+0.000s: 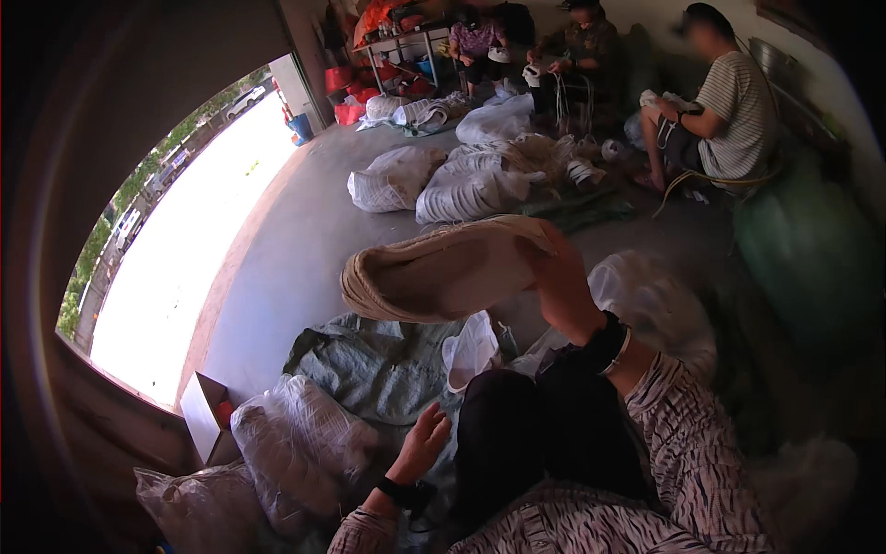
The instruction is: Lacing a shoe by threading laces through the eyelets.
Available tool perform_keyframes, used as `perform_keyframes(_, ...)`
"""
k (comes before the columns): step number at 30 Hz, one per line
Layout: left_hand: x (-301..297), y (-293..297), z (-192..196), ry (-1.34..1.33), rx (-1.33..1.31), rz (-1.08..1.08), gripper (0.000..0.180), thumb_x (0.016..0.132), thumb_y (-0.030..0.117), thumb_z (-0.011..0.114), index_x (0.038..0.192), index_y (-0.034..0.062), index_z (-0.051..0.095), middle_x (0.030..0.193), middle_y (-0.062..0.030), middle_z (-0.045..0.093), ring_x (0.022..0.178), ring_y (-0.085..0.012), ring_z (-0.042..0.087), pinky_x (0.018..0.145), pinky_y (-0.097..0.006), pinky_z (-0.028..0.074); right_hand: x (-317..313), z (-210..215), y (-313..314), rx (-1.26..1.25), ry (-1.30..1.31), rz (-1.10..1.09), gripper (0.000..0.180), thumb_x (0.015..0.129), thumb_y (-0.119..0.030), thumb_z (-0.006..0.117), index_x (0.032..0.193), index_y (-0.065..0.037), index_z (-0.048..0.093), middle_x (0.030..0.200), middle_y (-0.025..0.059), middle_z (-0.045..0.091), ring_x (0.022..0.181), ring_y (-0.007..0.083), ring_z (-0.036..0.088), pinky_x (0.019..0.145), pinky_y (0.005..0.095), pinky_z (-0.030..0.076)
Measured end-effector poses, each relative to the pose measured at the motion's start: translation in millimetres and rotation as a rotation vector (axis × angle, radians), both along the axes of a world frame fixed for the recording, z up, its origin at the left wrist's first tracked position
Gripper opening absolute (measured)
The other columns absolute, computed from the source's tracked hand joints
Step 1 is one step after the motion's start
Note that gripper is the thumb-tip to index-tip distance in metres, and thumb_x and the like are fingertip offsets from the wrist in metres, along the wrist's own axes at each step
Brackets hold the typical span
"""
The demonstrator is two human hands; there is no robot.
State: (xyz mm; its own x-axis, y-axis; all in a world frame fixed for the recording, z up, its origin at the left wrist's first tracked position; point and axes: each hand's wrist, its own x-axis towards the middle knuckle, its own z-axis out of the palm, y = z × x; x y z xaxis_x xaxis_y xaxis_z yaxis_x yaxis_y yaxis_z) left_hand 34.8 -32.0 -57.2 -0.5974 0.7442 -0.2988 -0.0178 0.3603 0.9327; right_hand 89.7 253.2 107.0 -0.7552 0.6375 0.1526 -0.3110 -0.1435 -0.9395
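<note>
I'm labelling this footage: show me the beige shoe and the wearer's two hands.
Beige shoe [452,272]: head view, on its inner surface.
Right hand [561,288]: head view, middle of hand.
Left hand [421,448]: head view, middle of hand.

A beige shoe is held up by the right grip; white bundles, seemingly bagged, are spread beyond.

R hand's fingers partly hidden by shoe, ctr. L sleeve cut by btm edge, approx 6–7 o'clock. Green sack, 3 o'clock, blurred.
</note>
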Motion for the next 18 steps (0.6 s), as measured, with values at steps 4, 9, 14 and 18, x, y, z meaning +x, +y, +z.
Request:
perform_keyframes(4,0,-9,-11,-0.038,-0.11,-0.096,0.059,0.096,0.037,0.045,0.139,0.0007,0.028,0.13,-0.0135,0.049,0.119,-0.0217,0.046,0.098,-0.032,0.037,16,-12,-7,0.419,0.122,-0.087,0.031,0.087,-0.006,0.054,0.118,-0.003,0.052,0.108,0.0079,0.059,0.099,0.0166,0.058,0.083,0.0319,0.049)
perform_keyframes(9,-9,-14,20,-0.514,0.271,0.185,0.077,0.09,0.063,0.032,0.144,0.0094,0.019,0.141,-0.0144,0.037,0.124,-0.0265,0.043,0.099,-0.04,0.036,74,-37,-54,1.281,0.13,0.254,0.043,0.071,0.004,0.063,0.112,-0.001,0.053,0.122,0.0175,0.053,0.116,0.0343,0.05,0.095,0.0391,0.043)
perform_keyframes(14,-13,18,66,-0.345,0.409,0.119,0.067,0.093,0.052,0.039,0.143,0.0094,0.024,0.137,-0.0088,0.042,0.121,-0.0206,0.045,0.097,-0.037,0.039,126,-70,-101,1.584,0.011,0.293,0.043,0.07,-0.007,0.067,0.111,-0.006,0.055,0.125,0.0172,0.05,0.116,0.0313,0.05,0.095,0.038,0.044)
perform_keyframes(18,-22,46,70,0.038,0.474,0.036,0.062,0.085,0.026,0.063,0.134,-0.0019,0.037,0.13,-0.0143,0.046,0.118,-0.0202,0.046,0.098,-0.033,0.038,142,-59,-111,1.466,-0.078,0.381,0.048,0.066,-0.009,0.072,0.111,-0.006,0.056,0.126,0.0168,0.05,0.115,0.0314,0.05,0.095,0.0381,0.043)
